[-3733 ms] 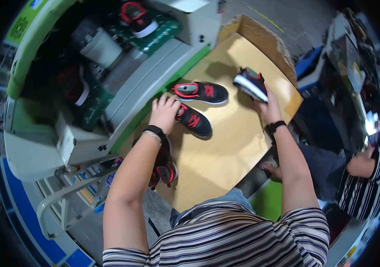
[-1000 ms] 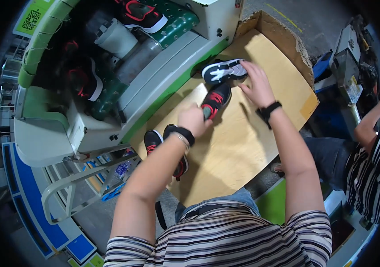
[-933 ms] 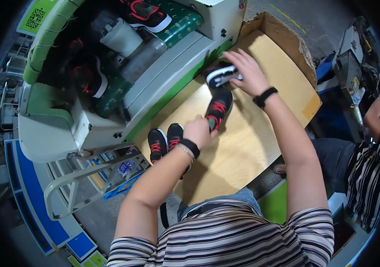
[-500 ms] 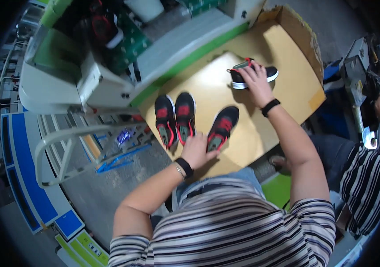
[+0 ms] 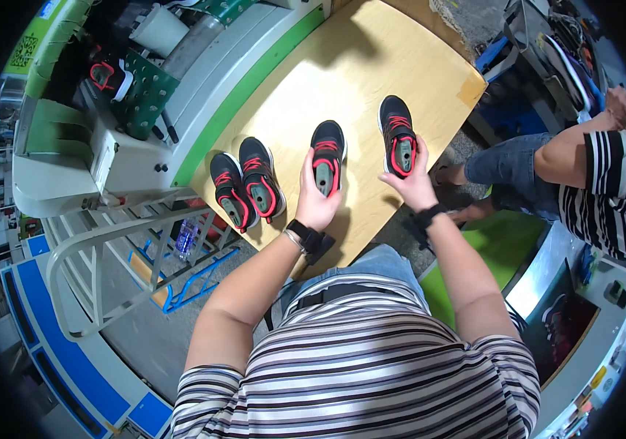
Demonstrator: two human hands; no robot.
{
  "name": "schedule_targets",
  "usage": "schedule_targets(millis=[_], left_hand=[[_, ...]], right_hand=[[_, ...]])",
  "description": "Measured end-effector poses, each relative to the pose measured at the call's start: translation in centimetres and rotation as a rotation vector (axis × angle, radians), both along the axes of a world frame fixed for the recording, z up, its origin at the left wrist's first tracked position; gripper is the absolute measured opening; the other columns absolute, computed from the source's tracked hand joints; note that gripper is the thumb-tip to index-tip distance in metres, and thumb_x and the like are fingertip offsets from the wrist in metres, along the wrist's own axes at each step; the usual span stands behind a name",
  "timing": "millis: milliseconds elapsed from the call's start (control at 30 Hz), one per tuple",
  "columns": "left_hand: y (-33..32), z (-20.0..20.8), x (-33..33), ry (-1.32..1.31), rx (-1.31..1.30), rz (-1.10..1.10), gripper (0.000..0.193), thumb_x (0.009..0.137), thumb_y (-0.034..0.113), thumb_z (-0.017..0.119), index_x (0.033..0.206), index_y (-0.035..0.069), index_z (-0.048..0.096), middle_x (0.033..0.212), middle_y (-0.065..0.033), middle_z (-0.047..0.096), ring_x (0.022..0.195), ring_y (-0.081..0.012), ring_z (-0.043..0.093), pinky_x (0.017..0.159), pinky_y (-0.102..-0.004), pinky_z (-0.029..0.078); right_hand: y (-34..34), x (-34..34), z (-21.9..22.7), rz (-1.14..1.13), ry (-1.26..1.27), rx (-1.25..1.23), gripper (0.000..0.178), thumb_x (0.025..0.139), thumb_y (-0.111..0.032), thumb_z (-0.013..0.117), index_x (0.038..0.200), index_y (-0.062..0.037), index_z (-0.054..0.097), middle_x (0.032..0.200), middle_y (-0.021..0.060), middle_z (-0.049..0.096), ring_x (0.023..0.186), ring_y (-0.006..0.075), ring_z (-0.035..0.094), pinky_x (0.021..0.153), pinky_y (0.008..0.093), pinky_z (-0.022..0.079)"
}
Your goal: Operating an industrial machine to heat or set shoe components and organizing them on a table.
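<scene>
My left hand (image 5: pixel 318 199) is closed round the heel end of a black sneaker (image 5: pixel 327 139) with red laces and a white sole, its toe pointing away from me. Farther right, my right hand (image 5: pixel 413 184) grips the heel of a similar black sneaker (image 5: pixel 394 111), thumb on one side and fingers on the other. Grey-green insoles or inserts show in the openings. To the left of my left hand, two more such sneakers, an outer one (image 5: pixel 221 174) and an inner one (image 5: pixel 254 155), sit side by side on the wooden tabletop (image 5: pixel 284 117).
Along the table's left side runs a white machine (image 5: pixel 218 117) with a green edge; a dark shoe (image 5: pixel 112 75) lies inside. A metal rack (image 5: pixel 90 252) stands at lower left. At the right, another person in a striped shirt (image 5: pixel 606 197) is close by, near a grey bin (image 5: pixel 540 66).
My right hand has brought its sneaker nearer and turned it toe-away. The sneaker by my left hand has straightened, and that hand now grips its heel. My view has shifted.
</scene>
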State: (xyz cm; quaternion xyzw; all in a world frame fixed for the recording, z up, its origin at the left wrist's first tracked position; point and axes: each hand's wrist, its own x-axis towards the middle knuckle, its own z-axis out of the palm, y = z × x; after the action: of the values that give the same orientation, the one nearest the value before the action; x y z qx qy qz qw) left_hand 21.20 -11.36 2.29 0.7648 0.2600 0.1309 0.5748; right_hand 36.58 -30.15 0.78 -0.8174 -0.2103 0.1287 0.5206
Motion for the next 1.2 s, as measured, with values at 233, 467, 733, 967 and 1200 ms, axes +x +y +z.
schedule_targets(millis=[233,467,733,967,1200], left_hand=[[7.0,13.4,1.2,-0.443,-0.524,0.255,0.077,0.077,-0.006,0.068,0.146,-0.002,0.034,0.133,-0.0125,0.054,0.116,-0.0219,0.057,0.102,-0.0342,0.044],[20.5,19.0,1.4,-0.225,0.417,0.748,0.099,0.071,0.008,0.074,0.149,-0.010,0.016,0.148,-0.0270,0.033,0.136,-0.0343,0.038,0.113,-0.0363,0.030],[23.8,15.1,4.1,-0.254,0.707,0.786,0.095,0.072,0.000,0.068,0.152,0.000,0.019,0.149,-0.0261,0.028,0.140,-0.0400,0.030,0.117,-0.0429,0.024],[29.1,18.7,4.6,0.086,0.588,0.820,0.098,0.070,0.017,0.081,0.150,0.000,0.026,0.148,-0.0248,0.033,0.130,-0.0341,0.041,0.109,-0.0403,0.036],[18.5,15.1,-4.1,-0.038,0.793,0.338,0.076,0.085,0.016,0.071,0.149,0.005,0.031,0.155,-0.0177,0.027,0.142,-0.0343,0.028,0.115,-0.0457,0.024]], right_hand=[[-1.4,-4.4,-0.3,0.084,0.035,-0.065,0.083,0.081,-0.006,0.070,0.150,-0.0014,0.024,0.139,0.0247,0.048,0.128,0.0355,0.051,0.106,0.0389,0.042],[0.1,-4.3,2.5,0.149,0.095,-0.019,0.079,0.079,-0.008,0.074,0.147,-0.0043,0.033,0.133,0.0204,0.052,0.123,0.0306,0.054,0.104,0.0371,0.044],[16.8,4.2,17.2,0.295,-0.011,0.532,0.063,0.083,-0.010,0.074,0.136,-0.0041,0.039,0.127,0.0130,0.053,0.120,0.0215,0.054,0.102,0.0346,0.043],[38.6,13.8,16.2,0.264,-0.558,0.301,0.075,0.081,-0.021,0.076,0.144,-0.0127,0.037,0.145,0.0238,0.043,0.132,0.0424,0.044,0.109,0.0434,0.039],[29.4,20.8,8.1,-0.138,-0.388,0.136,0.047,0.085,-0.049,0.066,0.104,-0.0058,0.071,0.104,0.0203,0.069,0.104,0.0360,0.062,0.088,0.0429,0.048]])
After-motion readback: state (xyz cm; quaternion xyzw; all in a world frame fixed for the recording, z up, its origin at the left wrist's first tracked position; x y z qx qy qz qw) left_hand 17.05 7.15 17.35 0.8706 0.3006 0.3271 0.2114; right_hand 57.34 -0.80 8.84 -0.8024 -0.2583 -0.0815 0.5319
